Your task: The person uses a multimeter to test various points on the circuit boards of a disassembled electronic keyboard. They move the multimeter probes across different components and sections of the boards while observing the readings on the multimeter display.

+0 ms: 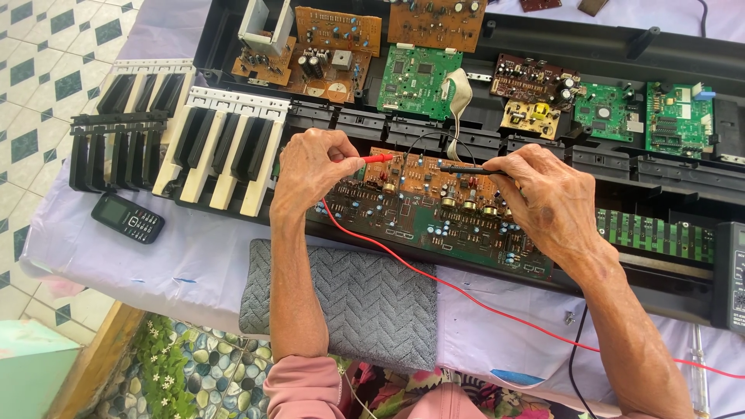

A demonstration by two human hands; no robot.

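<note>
A: What are the two hands doing?

B: The left hand pinches a red probe between thumb and fingers, tip pointing right over the long circuit board. The right hand is closed tight on a black probe, its tip pointing left. The two tips sit near each other above the orange part of that board.

A: Where does the board lie?

B: Across the front edge of the opened black keyboard case, just past a grey knitted cloth on the pale purple table cover.

A: And the leads?

B: A red wire runs from the left hand diagonally across the table cover to the right edge. A black wire drops beside the right forearm. At the far right edge a dark meter is only partly in view.

A: Anything with labels or markings?

B: Nothing I can tell. Along the back of the case are several boards: brown ones at left, a green one in the middle with a grey ribbon cable, and more green boards at right.

A: And left of the hands?

B: Loose blocks of white and black piano keys, and a small black mobile phone lying flat on the table cover, well apart from the hands.
</note>
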